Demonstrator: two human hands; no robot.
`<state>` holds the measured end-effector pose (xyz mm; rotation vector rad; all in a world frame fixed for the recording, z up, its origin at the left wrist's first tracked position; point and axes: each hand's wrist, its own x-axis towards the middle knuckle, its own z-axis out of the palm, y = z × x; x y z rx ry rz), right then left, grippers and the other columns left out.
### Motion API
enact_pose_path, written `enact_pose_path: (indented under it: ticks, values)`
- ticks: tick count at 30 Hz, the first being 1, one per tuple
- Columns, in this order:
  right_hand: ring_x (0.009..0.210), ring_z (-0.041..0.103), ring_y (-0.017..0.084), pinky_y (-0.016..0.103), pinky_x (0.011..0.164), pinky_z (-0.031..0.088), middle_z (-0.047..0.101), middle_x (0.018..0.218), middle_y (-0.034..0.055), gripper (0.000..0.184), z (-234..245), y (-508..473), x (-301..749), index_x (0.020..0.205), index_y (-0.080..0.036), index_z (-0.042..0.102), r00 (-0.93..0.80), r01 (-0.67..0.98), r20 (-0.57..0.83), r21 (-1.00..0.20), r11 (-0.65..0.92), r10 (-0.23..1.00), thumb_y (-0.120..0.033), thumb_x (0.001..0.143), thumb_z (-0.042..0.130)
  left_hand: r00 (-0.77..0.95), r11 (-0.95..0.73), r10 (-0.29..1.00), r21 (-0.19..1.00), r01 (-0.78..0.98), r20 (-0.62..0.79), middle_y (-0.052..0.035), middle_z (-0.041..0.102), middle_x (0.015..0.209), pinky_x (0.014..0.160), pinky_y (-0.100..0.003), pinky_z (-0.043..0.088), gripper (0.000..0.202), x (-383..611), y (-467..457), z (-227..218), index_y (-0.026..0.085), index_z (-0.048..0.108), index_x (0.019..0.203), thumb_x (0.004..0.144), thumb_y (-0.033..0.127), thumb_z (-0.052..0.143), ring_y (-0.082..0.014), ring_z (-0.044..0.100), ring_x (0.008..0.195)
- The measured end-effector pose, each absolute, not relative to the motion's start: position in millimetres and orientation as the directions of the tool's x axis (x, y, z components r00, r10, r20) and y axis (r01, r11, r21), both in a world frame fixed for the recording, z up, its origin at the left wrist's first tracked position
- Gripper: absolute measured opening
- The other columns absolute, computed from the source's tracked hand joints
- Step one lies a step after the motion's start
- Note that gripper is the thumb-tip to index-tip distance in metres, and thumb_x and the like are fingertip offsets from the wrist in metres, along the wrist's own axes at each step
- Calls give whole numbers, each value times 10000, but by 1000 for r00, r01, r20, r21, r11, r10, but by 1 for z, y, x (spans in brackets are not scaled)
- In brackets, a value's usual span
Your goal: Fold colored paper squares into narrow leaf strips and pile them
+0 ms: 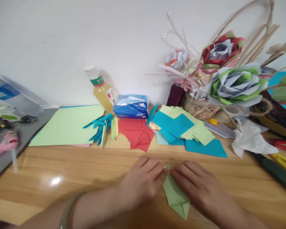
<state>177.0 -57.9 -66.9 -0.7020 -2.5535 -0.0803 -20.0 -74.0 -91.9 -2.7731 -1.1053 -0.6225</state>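
A light green sheet of folded paper (175, 194) lies on the wooden table (69, 171) between my two hands, its narrow end pointing away from me. My left hand (145, 178) pinches the left side of that narrow end, its fingers curled. Against the right edge of the paper rests my right hand (197, 181), fingertips pressed together near the top corner. Beyond the hands lie red paper pieces (140, 133), blue paper pieces (173, 124) and light green squares (200, 128). Folded blue strips (101, 127) are heaped to the left of the red ones.
Along the wall stand a drink bottle (102, 89), a blue tissue pack (131, 106) and paper flowers (238, 82). Large green sheets (69, 125) lie left. A pink glue gun (8, 143) rests on a grey mat. Crumpled tissue (250, 136) and dark-handled tool (274, 171) lie right.
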Motion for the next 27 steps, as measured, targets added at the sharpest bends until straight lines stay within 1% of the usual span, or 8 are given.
enact_pose_path:
  ticks: [5,12,17,19,21,23,25,27]
  values:
    - [708,536,181,307,591,459,604,751,69,394,-67,-58,180,916,-111,604,-766,485,452,-60,873,457,-144,972,216,641,-726,659,110,679,394,-16,537,764,689,-297,416,139,-19,-76,-85,175,565,826,918,174,460,-159,512,739]
    - [743,528,181,308,642,463,594,798,70,336,-75,-58,186,969,-120,597,-739,486,453,-156,860,499,-176,968,266,659,-718,688,155,678,304,-35,545,821,703,-331,438,138,-17,-77,-72,171,560,822,889,151,441,-197,506,787]
    - [741,531,192,330,647,476,577,801,71,305,-76,-56,178,1046,-113,586,-732,536,378,-195,821,567,-140,937,302,679,-727,681,136,673,275,-35,556,845,724,-324,442,122,-17,-75,-70,172,569,832,876,154,457,-192,504,797]
    - [732,534,192,330,629,480,565,795,65,304,-74,-53,177,1072,-126,584,-714,548,335,-279,789,615,-122,912,326,684,-736,670,132,664,289,-34,559,838,713,-320,442,128,-18,-75,-69,172,575,827,878,162,458,-188,507,788]
    - [776,547,184,312,646,487,565,843,70,325,-71,-50,181,1113,-150,569,-695,523,288,-427,738,659,-106,892,336,692,-746,659,142,650,295,-33,558,834,713,-323,441,106,-20,-73,-69,172,579,827,867,172,482,-187,509,792]
    - [857,552,173,297,698,489,568,927,82,354,-68,-47,187,1151,-175,549,-709,456,250,-551,699,659,-91,885,331,705,-763,643,164,626,298,-35,564,861,731,-332,438,71,-24,-71,-70,174,589,867,845,174,521,-192,513,823]
    - [884,547,172,305,722,484,570,952,86,356,-65,-46,194,1141,-196,559,-734,419,243,-573,705,634,-89,887,333,724,-781,623,191,595,294,-39,577,937,760,-337,433,149,-29,-69,-70,185,597,967,826,168,554,-201,511,881]
    - [845,544,181,323,693,478,576,909,85,336,-64,-46,199,1108,-201,583,-760,425,251,-506,750,600,-96,888,351,739,-796,605,197,573,297,-42,582,1025,790,-349,426,245,-33,-68,-70,200,588,1057,816,165,567,-212,503,932]
